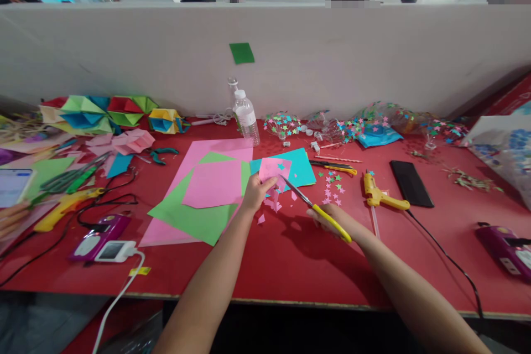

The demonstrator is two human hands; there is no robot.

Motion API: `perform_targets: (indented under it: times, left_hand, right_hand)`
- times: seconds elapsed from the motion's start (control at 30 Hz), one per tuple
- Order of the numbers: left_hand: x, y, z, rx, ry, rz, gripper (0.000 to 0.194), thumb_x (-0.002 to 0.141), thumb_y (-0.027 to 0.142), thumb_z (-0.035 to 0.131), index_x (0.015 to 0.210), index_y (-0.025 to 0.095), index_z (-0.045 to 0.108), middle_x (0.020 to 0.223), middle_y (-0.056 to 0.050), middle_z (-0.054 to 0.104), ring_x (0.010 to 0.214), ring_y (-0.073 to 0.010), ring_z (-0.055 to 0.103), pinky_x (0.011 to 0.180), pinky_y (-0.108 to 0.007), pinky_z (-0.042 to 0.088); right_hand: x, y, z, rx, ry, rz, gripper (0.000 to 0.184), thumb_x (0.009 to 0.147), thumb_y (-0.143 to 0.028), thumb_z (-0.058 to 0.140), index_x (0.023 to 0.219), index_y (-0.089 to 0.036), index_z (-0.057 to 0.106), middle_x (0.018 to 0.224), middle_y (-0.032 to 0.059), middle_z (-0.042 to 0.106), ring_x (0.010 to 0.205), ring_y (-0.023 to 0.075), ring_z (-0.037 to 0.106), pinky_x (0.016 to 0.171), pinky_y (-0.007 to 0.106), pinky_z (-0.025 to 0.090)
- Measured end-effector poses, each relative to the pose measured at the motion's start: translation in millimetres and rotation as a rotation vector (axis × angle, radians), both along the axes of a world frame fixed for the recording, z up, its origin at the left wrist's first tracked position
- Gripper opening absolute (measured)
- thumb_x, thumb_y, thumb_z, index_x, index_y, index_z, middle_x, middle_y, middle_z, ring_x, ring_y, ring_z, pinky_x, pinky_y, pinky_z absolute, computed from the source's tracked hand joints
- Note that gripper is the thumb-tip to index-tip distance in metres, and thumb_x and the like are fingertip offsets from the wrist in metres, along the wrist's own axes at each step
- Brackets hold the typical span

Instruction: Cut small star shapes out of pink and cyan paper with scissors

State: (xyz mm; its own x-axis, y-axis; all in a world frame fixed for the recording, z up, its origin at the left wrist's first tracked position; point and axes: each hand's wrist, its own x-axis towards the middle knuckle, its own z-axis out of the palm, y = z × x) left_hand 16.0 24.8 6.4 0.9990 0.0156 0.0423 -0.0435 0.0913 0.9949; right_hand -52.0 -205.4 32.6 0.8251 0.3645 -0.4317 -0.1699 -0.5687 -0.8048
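My left hand (256, 191) pinches a small sheet of pink paper (270, 168) above the middle of the red table. Yellow-handled scissors (309, 203) are in my right hand (329, 217), their blades pointing up and left to the edge of that pink paper. Whether the blades touch the paper I cannot tell. Pink paper scraps (271, 206) lie just under my hands. Behind the pink piece rests blue paper (302, 165). To the left, a pink square (212, 183) sits on a green sheet (174, 211), with a larger pink sheet (226, 149) beneath.
Small cut stars (332, 191), a utility knife (338, 168), a yellow glue gun (379, 196) and a black phone (411, 183) are on the right. Plastic bottles (247, 119) stand near the partition. At far left, another person's hand (12, 220) is beside a second glue gun (66, 207).
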Motion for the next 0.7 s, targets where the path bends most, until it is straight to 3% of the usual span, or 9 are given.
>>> perform_targets:
  times: [0.3, 0.5, 0.7]
  left_hand:
    - [-0.3, -2.8, -2.7, -0.080, 0.010, -0.005, 0.021, 0.066, 0.035, 0.071, 0.067, 0.014, 0.066, 0.058, 0.000, 0.062, 0.054, -0.0118, 0.056, 0.055, -0.024, 0.045]
    - [-3.1, -13.0, -11.6, -0.220, -0.005, 0.060, 0.023, 0.069, 0.035, 0.073, 0.064, 0.016, 0.062, 0.058, 0.004, 0.055, 0.054, -0.0076, 0.047, 0.056, -0.021, 0.040]
    - [-9.1, -21.0, -12.6, -0.185, -0.014, 0.088, 0.027, 0.071, 0.039, 0.072, 0.063, 0.016, 0.060, 0.059, 0.003, 0.054, 0.056, -0.0088, 0.046, 0.057, -0.022, 0.039]
  right_hand:
    - [2.0, 0.7, -5.8, 0.043, 0.037, -0.042, 0.054, 0.077, -0.071, 0.055, 0.062, -0.019, 0.050, 0.042, -0.0075, 0.036, 0.035, 0.0061, 0.034, 0.035, 0.020, 0.028]
    - [2.1, -2.7, -7.4, 0.212, 0.057, 0.006, 0.058, 0.083, -0.071, 0.043, 0.064, -0.018, 0.054, 0.037, -0.0070, 0.038, 0.031, 0.0071, 0.035, 0.034, 0.020, 0.029]
    - [-1.8, -2.6, -5.9, 0.268, 0.093, 0.023, 0.060, 0.081, -0.075, 0.043, 0.066, -0.017, 0.054, 0.038, -0.0079, 0.037, 0.030, 0.0069, 0.034, 0.034, 0.021, 0.031]
